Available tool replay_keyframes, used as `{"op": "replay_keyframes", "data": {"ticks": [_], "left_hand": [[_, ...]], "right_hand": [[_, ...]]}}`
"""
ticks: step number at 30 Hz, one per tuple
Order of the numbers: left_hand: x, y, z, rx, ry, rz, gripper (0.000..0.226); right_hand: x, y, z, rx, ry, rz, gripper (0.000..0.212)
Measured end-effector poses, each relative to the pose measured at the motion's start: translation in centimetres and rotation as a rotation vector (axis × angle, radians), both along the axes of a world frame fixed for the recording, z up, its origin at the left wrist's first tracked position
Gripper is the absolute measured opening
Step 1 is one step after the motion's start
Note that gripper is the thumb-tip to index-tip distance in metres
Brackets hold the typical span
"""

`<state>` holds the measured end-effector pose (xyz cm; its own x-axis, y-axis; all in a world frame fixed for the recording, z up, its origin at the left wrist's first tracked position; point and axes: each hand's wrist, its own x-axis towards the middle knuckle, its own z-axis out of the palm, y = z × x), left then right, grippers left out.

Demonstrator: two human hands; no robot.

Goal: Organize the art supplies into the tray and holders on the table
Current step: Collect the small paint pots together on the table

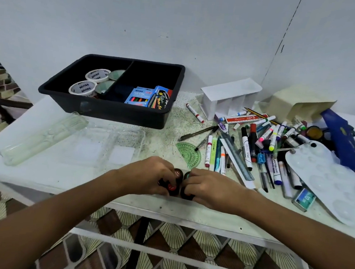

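Both hands curl round small dark paint pots: left hand (148, 174), right hand (208, 187). Pots (178, 174) look light, hard, slippery; hold their sides. Tray (110, 112) sits at eleven o'clock.

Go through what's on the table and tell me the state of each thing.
black tray: tape rolls left, colour packs right
white holder: on its side, empty
beige box: tipped over
pens and markers: loose pile
clear trays: empty
left hand: gripping small dark containers
right hand: gripping them too
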<state>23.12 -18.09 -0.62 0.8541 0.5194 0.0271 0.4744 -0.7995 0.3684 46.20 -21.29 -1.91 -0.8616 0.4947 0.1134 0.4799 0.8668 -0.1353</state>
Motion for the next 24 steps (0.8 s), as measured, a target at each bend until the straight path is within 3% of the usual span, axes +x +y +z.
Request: {"op": "replay_keyframes", "data": {"ticks": [8,15,20,24], "left_hand": [[-1.0,-0.6,-2.2,0.192,-0.149,-0.039,0.02],[-1.3,-0.7,-3.7,0.232,-0.247,0.029,0.023],[-1.5,-1.7,-5.2,0.323,-0.386,0.109,0.022],[-2.0,-2.1,-5.5,0.404,-0.374,0.074,0.021]], "right_hand": [[0.8,0.2,-0.5,0.088,0.006,0.001,0.012],[0.9,-0.1,-0.8,0.082,0.05,-0.023,0.018],[0.7,-0.4,-0.4,0.003,0.092,-0.08,0.02],[0.1,-0.7,-0.3,-0.05,0.149,-0.156,0.014]]}}
